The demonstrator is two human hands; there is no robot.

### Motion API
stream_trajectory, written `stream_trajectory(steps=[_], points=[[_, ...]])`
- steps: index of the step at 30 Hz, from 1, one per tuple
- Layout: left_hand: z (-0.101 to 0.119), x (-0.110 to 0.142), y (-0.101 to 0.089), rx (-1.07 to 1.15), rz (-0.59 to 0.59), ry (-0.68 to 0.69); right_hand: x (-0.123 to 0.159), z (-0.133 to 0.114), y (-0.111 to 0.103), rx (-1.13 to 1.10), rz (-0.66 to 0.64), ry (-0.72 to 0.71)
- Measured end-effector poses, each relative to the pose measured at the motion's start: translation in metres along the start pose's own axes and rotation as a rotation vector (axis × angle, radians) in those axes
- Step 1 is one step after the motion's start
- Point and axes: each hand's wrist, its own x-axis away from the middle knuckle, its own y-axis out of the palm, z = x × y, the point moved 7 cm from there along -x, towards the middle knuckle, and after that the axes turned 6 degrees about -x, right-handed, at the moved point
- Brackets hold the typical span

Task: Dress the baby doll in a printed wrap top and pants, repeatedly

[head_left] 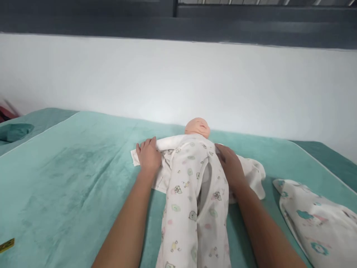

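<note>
A baby doll (pixel 197 127) lies on its back, its head toward the wall. Printed white baby trousers (pixel 181 201) lie over its front, with an open slit between the legs. Beneath them a white baby shirt (pixel 174 142) spreads out to both sides. My left hand (pixel 150 154) is closed over the shirt's left sleeve, fingers curled across the cloth. At the doll's right-hand side in the picture, my right hand (pixel 230 163) is closed at the edge of the clothes by the waistband; its fingertips are partly hidden.
The doll lies on a green bed sheet (pixel 69 178). A folded printed cloth (pixel 318 219) rests at the right. At the lower left edge is a small yellow object (pixel 7 245). Behind the bed stands a white wall (pixel 111 74) below a dark window frame (pixel 83 20).
</note>
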Motion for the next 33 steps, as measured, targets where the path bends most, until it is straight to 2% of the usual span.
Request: stream_trajectory(steps=[4,7,9,11,12,15,18,21,24,27,30,33], points=[[-0.004,0.006,0.002,0.147,0.008,-0.047,0.004,0.026,-0.003,0.223,0.024,-0.005],[-0.004,0.015,-0.011,0.372,0.091,-0.113,-0.001,0.03,-0.01,0.24,0.07,0.046],[0.01,0.019,-0.024,0.521,0.126,-0.102,-0.002,0.032,-0.015,0.214,0.115,0.084],[0.045,0.019,-0.037,0.595,0.06,0.037,-0.002,0.035,-0.019,0.186,0.151,0.116],[0.07,0.019,-0.041,0.589,-0.017,0.152,-0.001,0.036,-0.02,0.179,0.166,0.133],[0.151,0.025,-0.046,0.36,-0.231,0.54,-0.001,0.042,-0.023,0.201,0.195,0.213],[0.209,0.035,-0.026,-0.071,-0.413,0.793,-0.001,0.048,-0.024,0.232,0.187,0.296],[0.238,0.038,0.001,-0.323,-0.522,0.84,-0.002,0.052,-0.024,0.23,0.158,0.328],[0.253,0.037,0.022,-0.37,-0.561,0.811,-0.004,0.054,-0.025,0.206,0.141,0.32],[0.258,0.034,0.031,-0.384,-0.601,0.801,-0.005,0.059,-0.027,0.16,0.129,0.324],[0.254,0.027,0.026,-0.38,-0.611,0.811,-0.006,0.066,-0.03,0.072,0.132,0.359],[0.243,0.017,0.009,-0.381,-0.583,0.813,-0.007,0.075,-0.034,-0.071,0.161,0.402]])
